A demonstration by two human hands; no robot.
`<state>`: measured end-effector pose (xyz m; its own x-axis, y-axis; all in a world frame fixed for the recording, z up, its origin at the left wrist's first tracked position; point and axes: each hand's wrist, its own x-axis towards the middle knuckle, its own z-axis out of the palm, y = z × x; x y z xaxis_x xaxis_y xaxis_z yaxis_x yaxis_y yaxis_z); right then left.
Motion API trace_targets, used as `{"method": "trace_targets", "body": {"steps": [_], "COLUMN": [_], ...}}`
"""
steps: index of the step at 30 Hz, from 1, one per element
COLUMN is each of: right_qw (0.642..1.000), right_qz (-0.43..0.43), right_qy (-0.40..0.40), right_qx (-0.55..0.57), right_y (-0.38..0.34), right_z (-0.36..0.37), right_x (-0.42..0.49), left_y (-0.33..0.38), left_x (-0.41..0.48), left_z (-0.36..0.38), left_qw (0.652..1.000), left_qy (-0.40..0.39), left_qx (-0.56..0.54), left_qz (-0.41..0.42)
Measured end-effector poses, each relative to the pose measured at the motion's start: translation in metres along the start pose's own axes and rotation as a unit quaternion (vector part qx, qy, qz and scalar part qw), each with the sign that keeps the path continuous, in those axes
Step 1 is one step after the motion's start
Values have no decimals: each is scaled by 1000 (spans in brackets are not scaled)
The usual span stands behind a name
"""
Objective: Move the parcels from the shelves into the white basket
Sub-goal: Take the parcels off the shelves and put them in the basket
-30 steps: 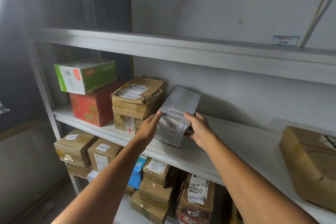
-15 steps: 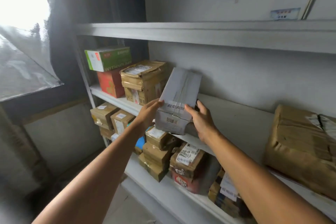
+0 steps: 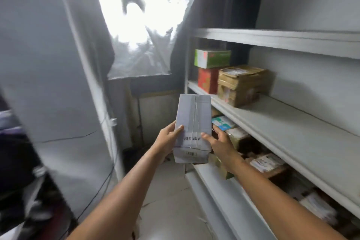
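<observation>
On the shelf (image 3: 292,128), boxes (image 3: 239,85); between left hand (image 3: 165,144) and right hand (image 3: 220,142), grey parcel (image 3: 192,122).

Middle shelf (image 3: 282,122): red box (image 3: 207,81), brown parcel (image 3: 241,85) at far end.

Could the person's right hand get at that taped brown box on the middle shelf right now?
Probably not at once: the right hand grips the grey parcel together with the left hand. Nothing blocks the brown box itself; its front faces bare shelf.

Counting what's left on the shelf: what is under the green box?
The green box rests on a red box, which stands on the shelf beside a brown parcel. Anything behind them is hidden.
</observation>
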<state>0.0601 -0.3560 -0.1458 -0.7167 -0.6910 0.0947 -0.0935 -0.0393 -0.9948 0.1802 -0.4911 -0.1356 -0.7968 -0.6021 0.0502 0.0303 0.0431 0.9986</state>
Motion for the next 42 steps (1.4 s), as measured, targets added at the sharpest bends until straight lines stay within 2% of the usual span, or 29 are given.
{"method": "trace_targets", "body": {"steps": [7, 14, 22, 31, 37, 42], "right_qw": [989, 935, 847, 709, 637, 594], "right_qz": [21, 68, 81, 74, 68, 49], "right_qy": [-144, -349, -525, -700, -766, -800], "right_qx": [-4, 10, -5, -31, -49, -66], "right_y": [27, 48, 82, 104, 122, 143], "right_z": [123, 206, 242, 299, 379, 467], "right_x": [-32, -84, -166, -307, -405, -484], "left_y": [-48, -95, -123, -137, -154, -192], "left_x": [-97, -206, -338, -511, -618, -692], "left_z": [-107, -167, -136, -92, -112, -172], "left_qw": [990, 936, 836, 698, 634, 600], "left_qy": [134, 334, 527, 687, 752, 785], "left_qx": [-21, 47, -11, -19, -53, -62], "left_qz": [-40, -98, -150, -200, -174, -140]}}
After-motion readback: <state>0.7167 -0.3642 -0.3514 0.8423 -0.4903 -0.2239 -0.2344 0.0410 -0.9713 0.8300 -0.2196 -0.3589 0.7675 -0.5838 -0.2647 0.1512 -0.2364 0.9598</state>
